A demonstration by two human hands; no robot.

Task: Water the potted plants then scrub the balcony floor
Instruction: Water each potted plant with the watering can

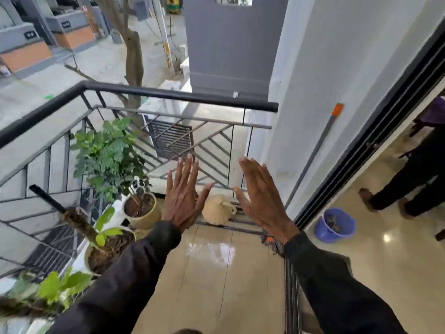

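Note:
My left hand (184, 194) and my right hand (261, 197) are both raised flat in front of me, fingers spread, holding nothing. Between and beyond them a cream watering can (216, 209) stands on the balcony floor (212, 273) by the railing. Along the left side stand potted plants: a leafy bush in a cream pot (144, 212), a pot with a mossy stake (106, 251), and another leafy plant (55, 288) at the near left. A long mop handle with an orange tip (317, 150) leans on the white wall at the right.
A black metal railing (168, 94) closes off the balcony on the left and far sides. The sliding-door track (292, 285) runs at the right. Indoors sit a purple bucket (336, 225) and a person's legs (404, 189). The floor tiles look wet and shiny.

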